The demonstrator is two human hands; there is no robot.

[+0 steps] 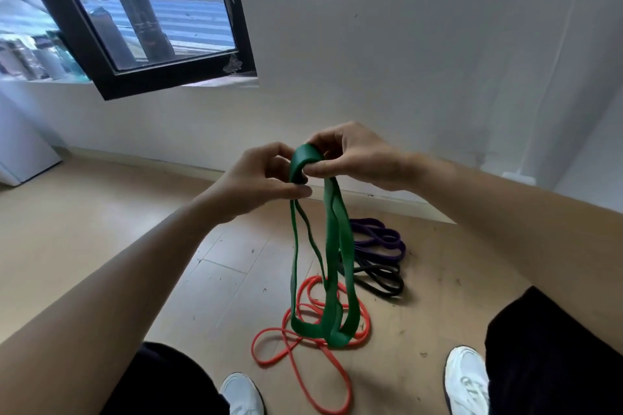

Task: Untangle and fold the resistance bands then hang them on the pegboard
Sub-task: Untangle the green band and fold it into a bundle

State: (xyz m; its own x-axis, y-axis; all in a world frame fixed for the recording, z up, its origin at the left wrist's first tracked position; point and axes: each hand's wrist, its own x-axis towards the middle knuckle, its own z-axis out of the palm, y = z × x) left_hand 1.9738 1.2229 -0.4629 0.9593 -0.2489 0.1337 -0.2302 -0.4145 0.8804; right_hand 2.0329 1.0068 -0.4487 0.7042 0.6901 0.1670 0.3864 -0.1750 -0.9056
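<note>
Both hands hold the top of a wide green resistance band (337, 246) at chest height in front of me. My left hand (259, 178) pinches one side of its top fold, my right hand (357, 155) grips the other side. The band hangs down in several loops, its lowest folds touching the floor. Under it lies a thin orange band (296, 357) in loose tangled loops. A purple band (381, 239) and a black band (381, 280) lie coiled on the floor just behind. No pegboard is in view.
Wooden floor (101, 246) with a white wall (404, 61) right behind the bands. A black-framed window (84, 44) stands open at the upper left, and a white cabinet (20, 152) is at the far left. My two white shoes (242, 394) (467, 381) are at the bottom edge.
</note>
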